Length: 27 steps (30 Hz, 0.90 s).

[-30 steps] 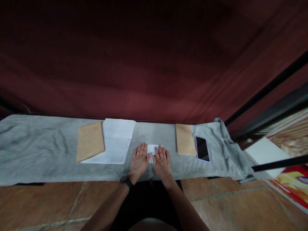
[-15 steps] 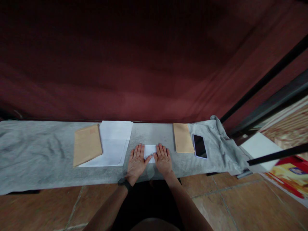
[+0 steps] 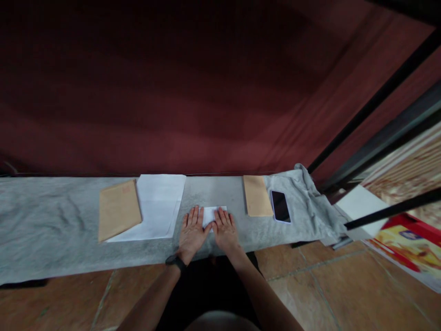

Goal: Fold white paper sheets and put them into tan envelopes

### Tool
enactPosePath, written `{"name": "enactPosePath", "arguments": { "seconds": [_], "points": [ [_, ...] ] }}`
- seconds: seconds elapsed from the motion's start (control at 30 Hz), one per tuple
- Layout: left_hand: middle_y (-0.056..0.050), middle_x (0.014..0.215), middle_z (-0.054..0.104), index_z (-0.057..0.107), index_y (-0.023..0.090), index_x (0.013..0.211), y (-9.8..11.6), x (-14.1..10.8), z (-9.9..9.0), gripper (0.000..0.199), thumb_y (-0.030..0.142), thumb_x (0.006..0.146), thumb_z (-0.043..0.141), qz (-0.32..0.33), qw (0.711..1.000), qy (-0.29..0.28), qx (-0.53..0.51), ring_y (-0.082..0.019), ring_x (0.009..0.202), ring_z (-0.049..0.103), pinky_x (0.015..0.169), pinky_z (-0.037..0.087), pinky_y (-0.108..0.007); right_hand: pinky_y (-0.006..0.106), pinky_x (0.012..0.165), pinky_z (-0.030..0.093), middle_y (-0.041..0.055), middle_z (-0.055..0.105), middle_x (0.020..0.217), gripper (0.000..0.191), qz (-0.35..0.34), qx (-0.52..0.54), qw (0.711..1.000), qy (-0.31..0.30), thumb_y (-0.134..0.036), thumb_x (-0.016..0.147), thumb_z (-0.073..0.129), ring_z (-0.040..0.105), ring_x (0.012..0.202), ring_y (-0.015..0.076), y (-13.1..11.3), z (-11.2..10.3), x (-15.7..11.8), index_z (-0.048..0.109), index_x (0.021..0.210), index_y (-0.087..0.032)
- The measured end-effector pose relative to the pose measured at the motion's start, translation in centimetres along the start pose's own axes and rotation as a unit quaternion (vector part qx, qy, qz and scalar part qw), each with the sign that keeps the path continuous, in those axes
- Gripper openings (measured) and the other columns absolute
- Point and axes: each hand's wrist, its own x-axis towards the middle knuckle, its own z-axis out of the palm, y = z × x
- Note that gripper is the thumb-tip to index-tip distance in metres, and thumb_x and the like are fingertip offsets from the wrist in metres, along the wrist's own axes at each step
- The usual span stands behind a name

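Note:
A small white folded paper (image 3: 209,214) lies on the grey cloth (image 3: 213,191) near its front edge. My left hand (image 3: 193,232), with a black band at the wrist, rests flat on the paper's left side, fingers stretched out. My right hand (image 3: 225,230) lies flat over its right part, fingers extended. The thumbs meet or nearly meet at the paper's lower part. Left of my hands are white sheets (image 3: 158,207), partly covered by a brown envelope (image 3: 119,209). To the right lies another brown envelope (image 3: 257,196).
A phone (image 3: 280,206) lies right of the right envelope. The cloth is bunched at its right end. Black bars (image 3: 396,210) and a red and yellow box (image 3: 409,243) stand at the right. A dark red surface (image 3: 206,115) rises behind.
My right hand has moved left over the paper, closer to my left hand, and the paper's upper right corner now shows. The view has shifted slightly.

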Motion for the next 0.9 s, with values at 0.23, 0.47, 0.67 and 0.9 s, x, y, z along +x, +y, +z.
{"name": "enactPosePath", "arguments": {
  "seconds": [0.23,0.47,0.67,0.9],
  "points": [
    [-0.016,0.160,0.032,0.034,0.010,0.153,0.1,-0.1,0.1,0.074,0.058,0.098,0.030,-0.003,1.000,0.026,-0.001,-0.028,0.150,0.026,0.121,0.020,-0.048,0.044,0.117,0.026,0.0108,0.044,0.154,0.050,0.005,-0.019,1.000,0.018,-0.037,0.103,0.041,0.042,0.140,0.0252,0.8,-0.1,-1.1,0.043,0.149,-0.018],
    [-0.017,0.155,0.040,0.036,0.008,0.152,-1.1,-1.3,0.7,0.063,0.042,0.101,0.024,-0.019,0.997,0.074,-0.023,-0.029,0.147,0.033,0.119,0.026,-0.050,0.046,0.118,0.025,0.0101,0.044,0.153,0.052,0.011,-0.030,0.999,0.024,-0.036,0.104,0.038,0.043,0.140,0.0258,2.0,-0.7,-2.0,0.040,0.151,-0.015],
    [-0.016,0.159,0.033,0.032,0.008,0.154,-0.3,-1.9,0.0,0.059,0.034,0.100,0.029,-0.017,0.995,0.090,-0.031,-0.030,0.149,0.028,0.120,0.024,-0.054,0.049,0.118,0.024,0.0116,0.045,0.153,0.053,0.008,-0.027,0.999,0.031,-0.035,0.103,0.036,0.043,0.140,0.0282,2.0,-0.4,-2.2,0.039,0.152,-0.014],
    [-0.009,0.158,0.038,0.042,0.015,0.149,2.6,-2.8,-0.2,0.052,0.038,0.103,0.032,0.194,0.979,0.020,-0.060,-0.021,0.148,0.030,0.123,0.024,-0.044,0.049,0.117,0.023,0.0137,0.044,0.154,0.050,-0.008,-0.042,0.999,0.014,-0.029,0.104,0.032,0.039,0.142,0.0276,2.2,-0.5,-2.5,0.041,0.150,-0.012]
  ]
}}
